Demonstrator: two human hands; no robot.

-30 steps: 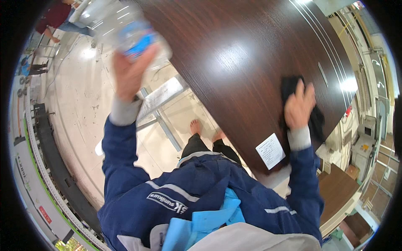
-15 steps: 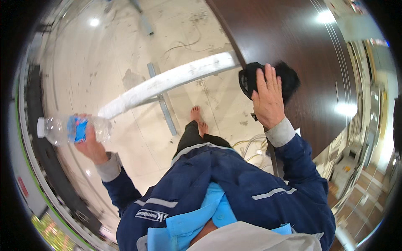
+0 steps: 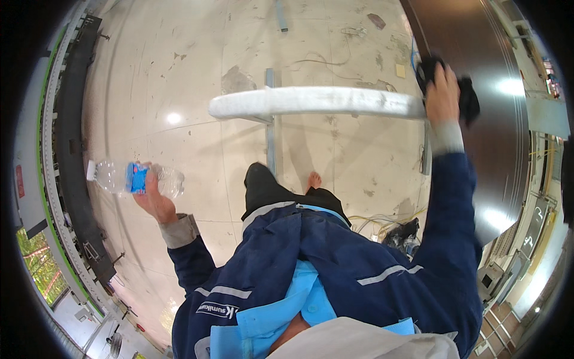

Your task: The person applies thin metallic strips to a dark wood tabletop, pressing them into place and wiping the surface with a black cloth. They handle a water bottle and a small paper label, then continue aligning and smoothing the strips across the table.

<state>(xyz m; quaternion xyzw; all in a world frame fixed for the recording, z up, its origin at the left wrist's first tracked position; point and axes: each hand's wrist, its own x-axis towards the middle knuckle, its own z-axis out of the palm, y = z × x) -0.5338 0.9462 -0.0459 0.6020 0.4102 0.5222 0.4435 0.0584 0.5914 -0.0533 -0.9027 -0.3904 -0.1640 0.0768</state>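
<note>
My left hand (image 3: 156, 198) is wrapped round a clear plastic bottle (image 3: 111, 176) with a blue label. The bottle lies sideways in the air, its white cap toward the left; I cannot tell how much liquid is inside. On the right, a bunched black cloth (image 3: 469, 106) rests on the dark brown wooden panel (image 3: 499, 134). My right hand (image 3: 442, 99) presses on this cloth with the arm stretched forward, and cloth shows on both sides of the fingers. The fingertips are partly lost against the black.
A wrapped pale support bar (image 3: 323, 100) on grey metal legs runs crosswise ahead, meeting the panel's left edge. Cables (image 3: 388, 220) and a black plastic bag (image 3: 402, 234) lie on the floor beside the panel. A long dark machine rail (image 3: 75, 143) stands at the left.
My right hand has moved the black cloth forward along the panel. The bottle stays in my left hand. The view has turned and I have stepped, so the support bar now lies nearly level.
</note>
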